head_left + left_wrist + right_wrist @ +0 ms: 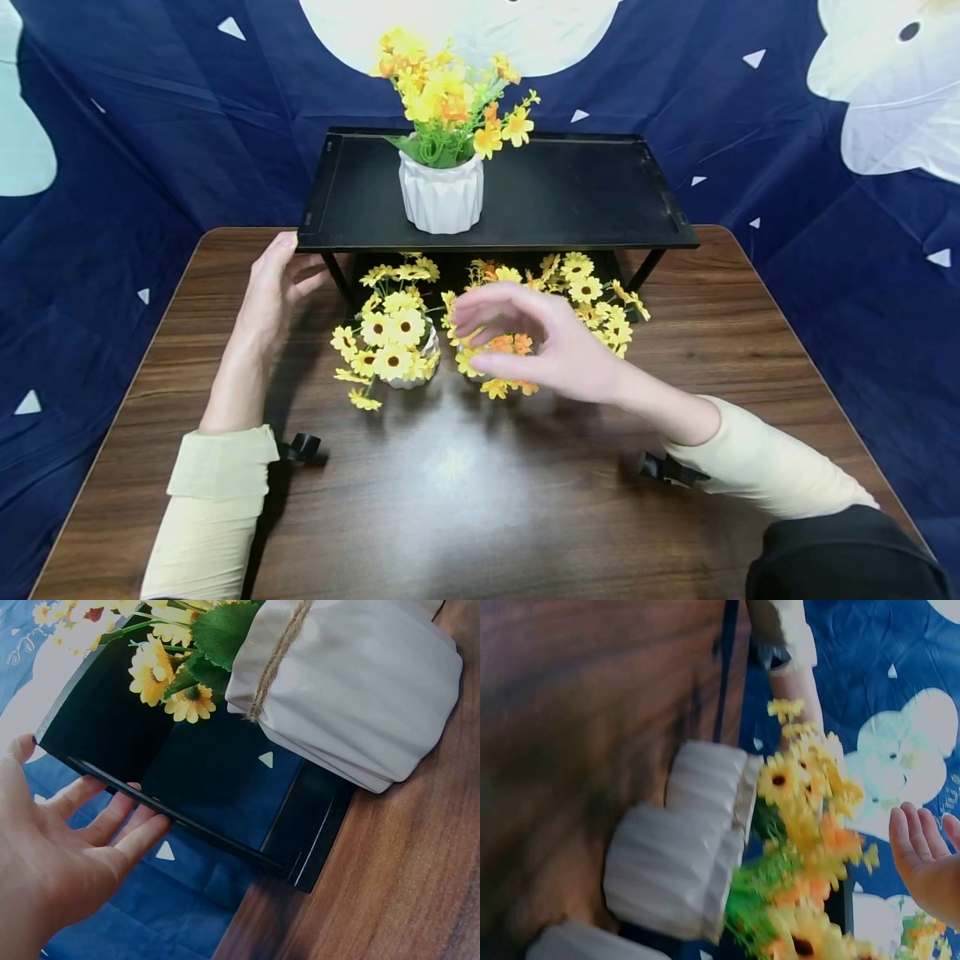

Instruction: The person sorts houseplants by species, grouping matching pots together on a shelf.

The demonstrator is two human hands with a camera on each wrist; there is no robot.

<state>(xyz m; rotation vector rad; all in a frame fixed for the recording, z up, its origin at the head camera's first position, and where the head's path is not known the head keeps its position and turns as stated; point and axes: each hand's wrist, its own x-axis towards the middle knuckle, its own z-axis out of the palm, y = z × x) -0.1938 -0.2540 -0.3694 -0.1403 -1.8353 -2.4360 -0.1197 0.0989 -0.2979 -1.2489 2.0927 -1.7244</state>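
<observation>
Head view | 2 hands [264, 292] [551, 346] | 1 shelf [562, 192] | 4 flower bunches [442, 96] [393, 333] [517, 343] [585, 288]

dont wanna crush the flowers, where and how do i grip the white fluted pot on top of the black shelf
Probably around the body of the white fluted pot, below its rim, with the right hand coming low from the right: the pot stands upright, the flat black shelf stretches out on that side, and the yellow and orange flowers spread above the rim.
</observation>
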